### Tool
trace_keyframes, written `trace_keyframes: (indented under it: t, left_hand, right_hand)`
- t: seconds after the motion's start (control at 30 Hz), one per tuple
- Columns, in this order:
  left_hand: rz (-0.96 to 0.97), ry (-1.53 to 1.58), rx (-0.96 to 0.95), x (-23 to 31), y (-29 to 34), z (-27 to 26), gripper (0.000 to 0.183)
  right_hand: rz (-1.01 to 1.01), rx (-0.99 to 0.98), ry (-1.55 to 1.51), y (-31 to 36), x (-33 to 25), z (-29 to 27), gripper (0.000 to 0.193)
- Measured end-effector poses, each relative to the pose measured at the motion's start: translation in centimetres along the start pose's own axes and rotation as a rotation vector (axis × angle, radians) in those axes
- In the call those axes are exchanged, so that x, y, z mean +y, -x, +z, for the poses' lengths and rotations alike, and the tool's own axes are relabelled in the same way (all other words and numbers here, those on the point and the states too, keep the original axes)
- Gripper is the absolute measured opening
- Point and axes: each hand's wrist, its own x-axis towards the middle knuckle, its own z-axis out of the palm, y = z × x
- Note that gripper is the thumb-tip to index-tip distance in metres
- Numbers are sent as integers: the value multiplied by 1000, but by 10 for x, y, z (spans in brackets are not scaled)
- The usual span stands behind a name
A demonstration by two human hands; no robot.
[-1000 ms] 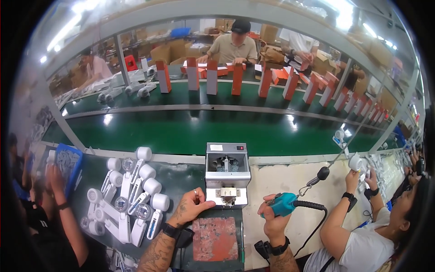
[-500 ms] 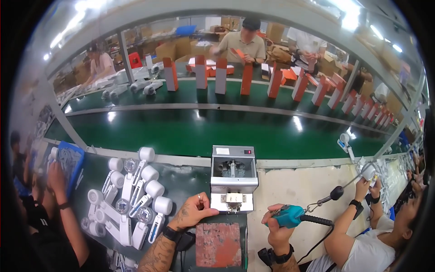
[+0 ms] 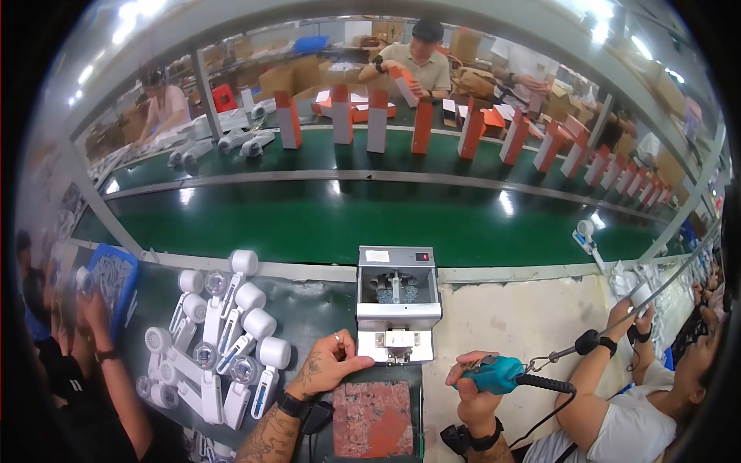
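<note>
My right hand (image 3: 477, 405) grips a teal electric screwdriver (image 3: 494, 376), which hangs from a hook on a slanting cord and has a black cable at its end. A grey screw feeder (image 3: 397, 310) stands in front of me, with loose screws visible in its hopper. At its near left corner is my left hand (image 3: 328, 364), fingers curled beside the casing and thumb pressed on the base edge. Below the feeder lies a worn reddish block (image 3: 373, 420). Several white handheld devices with round heads (image 3: 207, 355) are spread out left of my left hand.
A green conveyor belt (image 3: 309, 224) runs beyond the bench, with upright orange-and-white boxes (image 3: 376, 123) on its far side. Co-workers sit close on both sides and across the belt. A blue crate (image 3: 116, 285) stands at the left, pale board (image 3: 478, 309) at the right.
My view has shifted slightly; both my hands keep nearly the same place and hold. Across the belt, a co-worker has raised one hand beside an orange-and-white box.
</note>
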Motion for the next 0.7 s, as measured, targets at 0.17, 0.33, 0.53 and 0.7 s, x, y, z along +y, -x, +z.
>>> trace_keyframes:
  t: [0.17,0.33,0.53,0.7]
  left_hand:
    - [-67,42,-32,5,2,4,28]
    - [20,46,-19,-2,1,2,31]
    - [-29,79,-54,2,1,0,28]
    - [-14,63,-32,7,0,5,29]
  right_hand:
    - [32,10,16,2,-1,-5,47]
    - [101,26,32,1,-10,3,60]
    - [-127,17,285,-16,-5,0,65]
    - [-82,-63,371,-16,-10,-5,70]
